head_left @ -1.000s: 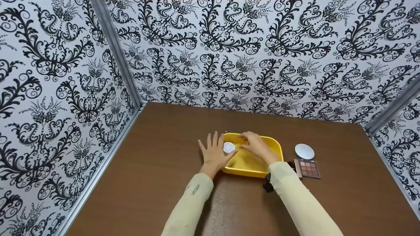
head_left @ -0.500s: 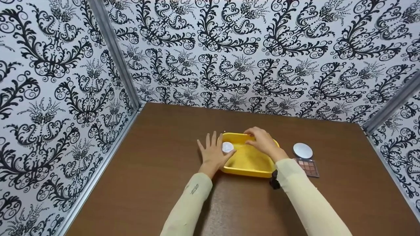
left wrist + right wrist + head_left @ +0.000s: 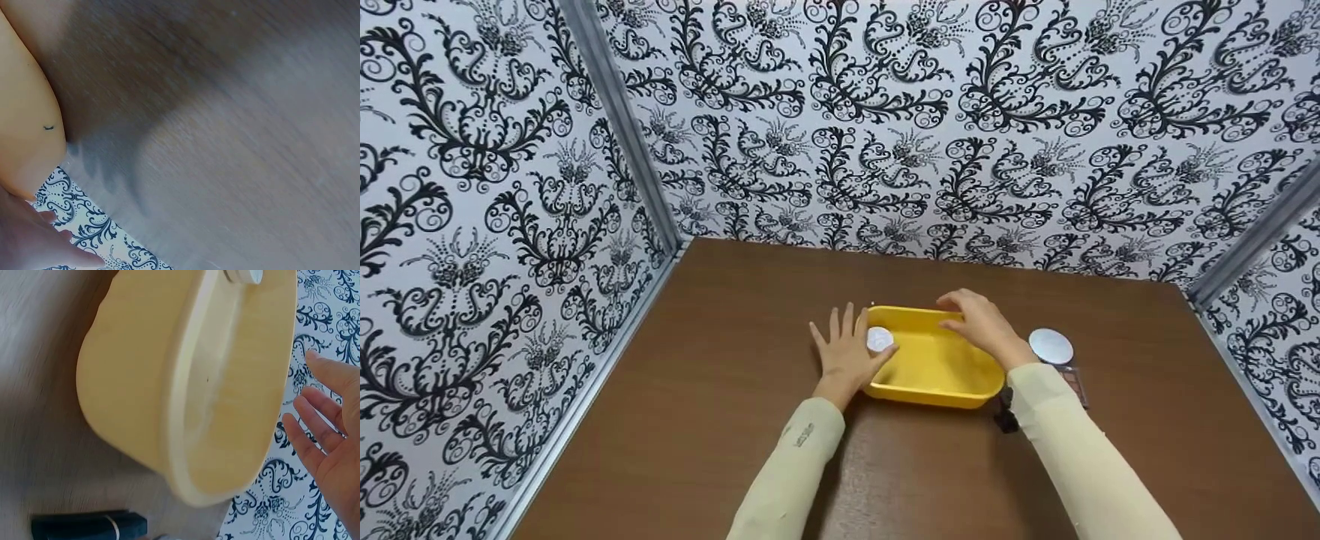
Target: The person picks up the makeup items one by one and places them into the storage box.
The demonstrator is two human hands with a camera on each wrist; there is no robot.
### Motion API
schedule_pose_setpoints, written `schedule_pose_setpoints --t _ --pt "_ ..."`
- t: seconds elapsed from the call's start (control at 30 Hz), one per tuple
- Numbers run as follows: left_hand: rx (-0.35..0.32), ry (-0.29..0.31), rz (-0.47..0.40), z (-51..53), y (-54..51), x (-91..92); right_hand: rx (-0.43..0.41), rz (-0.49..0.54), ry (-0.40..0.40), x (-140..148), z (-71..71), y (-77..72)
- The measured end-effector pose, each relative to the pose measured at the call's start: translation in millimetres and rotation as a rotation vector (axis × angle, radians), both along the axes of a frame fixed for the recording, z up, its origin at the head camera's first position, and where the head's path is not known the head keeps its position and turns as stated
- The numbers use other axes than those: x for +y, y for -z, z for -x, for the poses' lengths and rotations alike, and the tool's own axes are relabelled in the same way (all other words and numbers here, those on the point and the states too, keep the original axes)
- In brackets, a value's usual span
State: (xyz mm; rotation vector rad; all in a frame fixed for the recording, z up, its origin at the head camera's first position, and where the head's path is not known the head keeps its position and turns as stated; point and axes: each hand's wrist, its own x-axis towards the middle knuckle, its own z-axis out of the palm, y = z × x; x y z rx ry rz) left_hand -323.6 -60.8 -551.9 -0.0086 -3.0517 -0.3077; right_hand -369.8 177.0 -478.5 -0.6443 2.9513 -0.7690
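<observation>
**One Yellow Tray [image 3: 934,367], Partly Obscured**

The tray is resting on the counter [image 3: 720,360]. The left hand [image 3: 847,356], fingers spread and holding nothing, is partly covering a white round item [image 3: 880,339] inside. The right hand [image 3: 984,322] is hovering near the far rim, gripping nothing. The right sleeve [image 3: 1072,427] is hiding part of a palette [image 3: 1075,384]; the right wrist view is cropping a black object [image 3: 79,527].

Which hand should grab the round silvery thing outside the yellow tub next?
Probably the right hand: it holds nothing and is nearer that round silvery thing. The left hand is across the yellow tub from it.
</observation>
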Motion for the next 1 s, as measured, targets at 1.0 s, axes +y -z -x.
schedule_pose_setpoints --t 1.0 --pt "-0.001 0.002 -0.020 -2.0 -0.9 0.2 0.075 -0.108 0.128 76.4 -0.4 8.7"
